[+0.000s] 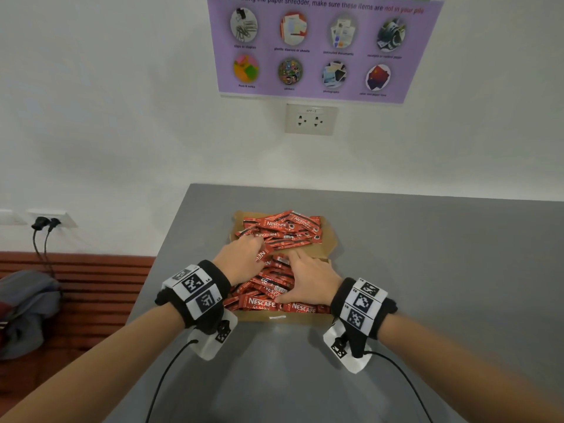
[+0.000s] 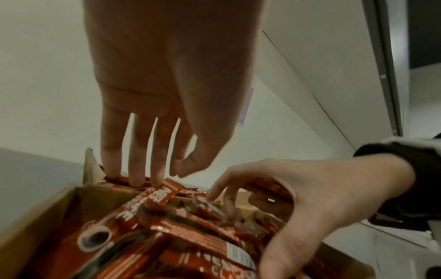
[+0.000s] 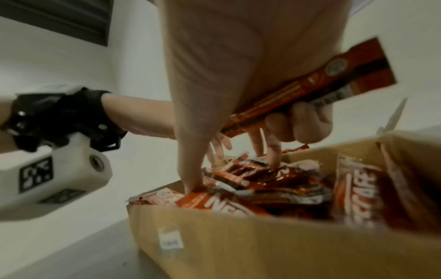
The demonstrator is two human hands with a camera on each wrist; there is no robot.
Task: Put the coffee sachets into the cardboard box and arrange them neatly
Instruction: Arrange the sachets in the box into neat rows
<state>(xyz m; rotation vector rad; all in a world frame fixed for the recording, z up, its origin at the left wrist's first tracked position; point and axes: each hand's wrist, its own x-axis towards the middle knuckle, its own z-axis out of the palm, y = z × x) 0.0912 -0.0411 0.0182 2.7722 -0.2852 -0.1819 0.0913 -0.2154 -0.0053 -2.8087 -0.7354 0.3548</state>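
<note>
An open cardboard box [image 1: 283, 317] sits on the grey table, heaped with red Nescafe coffee sachets [image 1: 268, 290]. More sachets [image 1: 283, 228] lie on the box's far flap [image 1: 331, 239]. My left hand [image 1: 244, 254] reaches over the far part of the heap, its straight fingers [image 2: 136, 169] touching sachets there. My right hand [image 1: 308, 282] rests on the near right of the heap. In the right wrist view its ring and little fingers curl round one sachet [image 3: 310, 83] against the palm, while its thumb [image 3: 190, 169] presses a sachet at the box's edge [image 3: 262, 241].
The grey table [image 1: 427, 270] stands against a white wall with a socket [image 1: 309, 119] and a purple poster [image 1: 323, 47]. Left of the table is a red slatted bench [image 1: 91, 270] with a grey bag [image 1: 27, 300]. Black cables run from both wrist cameras.
</note>
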